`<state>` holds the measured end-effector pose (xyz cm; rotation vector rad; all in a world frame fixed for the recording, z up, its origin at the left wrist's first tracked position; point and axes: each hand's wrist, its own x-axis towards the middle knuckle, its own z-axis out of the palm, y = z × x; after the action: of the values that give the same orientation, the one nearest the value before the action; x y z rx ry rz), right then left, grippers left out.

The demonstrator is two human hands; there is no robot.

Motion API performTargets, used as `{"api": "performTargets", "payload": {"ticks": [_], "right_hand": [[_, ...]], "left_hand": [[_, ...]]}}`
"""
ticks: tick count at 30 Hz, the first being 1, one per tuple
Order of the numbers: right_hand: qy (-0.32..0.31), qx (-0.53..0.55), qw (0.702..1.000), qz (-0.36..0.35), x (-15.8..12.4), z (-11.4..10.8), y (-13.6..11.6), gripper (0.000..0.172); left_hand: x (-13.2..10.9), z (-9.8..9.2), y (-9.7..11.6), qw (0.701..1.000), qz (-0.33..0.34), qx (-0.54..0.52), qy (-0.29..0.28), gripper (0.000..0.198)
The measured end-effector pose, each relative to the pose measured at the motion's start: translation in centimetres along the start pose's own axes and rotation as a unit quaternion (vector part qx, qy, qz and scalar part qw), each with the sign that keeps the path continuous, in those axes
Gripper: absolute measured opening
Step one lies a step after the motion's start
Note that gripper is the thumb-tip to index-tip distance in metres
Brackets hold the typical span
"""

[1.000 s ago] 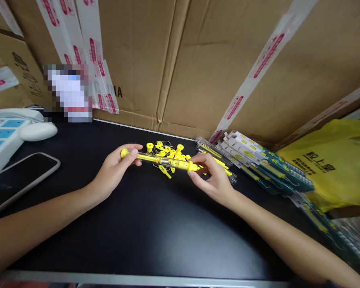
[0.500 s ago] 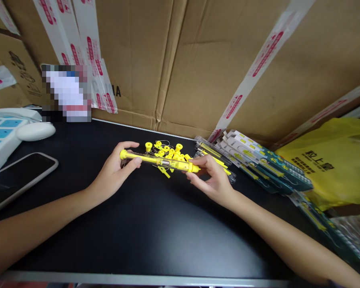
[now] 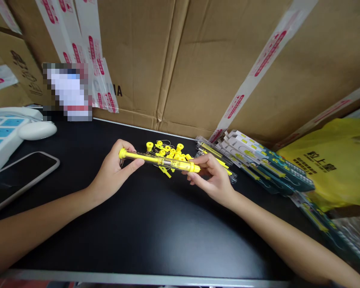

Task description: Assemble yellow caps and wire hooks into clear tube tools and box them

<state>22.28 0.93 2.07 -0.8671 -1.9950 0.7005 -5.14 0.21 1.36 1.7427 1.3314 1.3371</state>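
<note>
Between my two hands lies a clear plastic tube [image 3: 151, 159] with a yellow rod inside and yellow ends, held nearly level above the table. My left hand [image 3: 115, 170] grips its left end, the thumb lying along the tube and the fingers behind it. At the other end, the thumb and fingers of my right hand [image 3: 211, 174] are closed around the yellow tip. Just behind the tube is a loose pile of small yellow plastic parts [image 3: 179, 148] with thin wire pieces among them. Part of that pile is hidden by the tube.
Right of the pile lie clear tubes with yellow rods [image 3: 220, 158], then stacked green-and-white packages [image 3: 267, 164] and a yellow bag [image 3: 327, 160]. On the left are a phone [image 3: 21, 180] and a white power strip [image 3: 3, 134]. Cardboard boxes [image 3: 138, 60] wall the back of the black table [image 3: 132, 240].
My left thumb has slid slightly rightward along the tube, and the left fingers have curled in more. The right fingers have shifted a little at the yellow tip. The view has moved slightly.
</note>
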Motion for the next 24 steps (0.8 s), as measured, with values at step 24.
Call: {"api": "performTargets", "payload": {"ticks": [24], "right_hand": [[0.038,-0.105,0.989,-0.093,0.25,-0.14,-0.32,0.02]], "left_hand": [[0.21,0.24,-0.12,0.998,-0.038,-0.034,-0.027,0.026]]}}
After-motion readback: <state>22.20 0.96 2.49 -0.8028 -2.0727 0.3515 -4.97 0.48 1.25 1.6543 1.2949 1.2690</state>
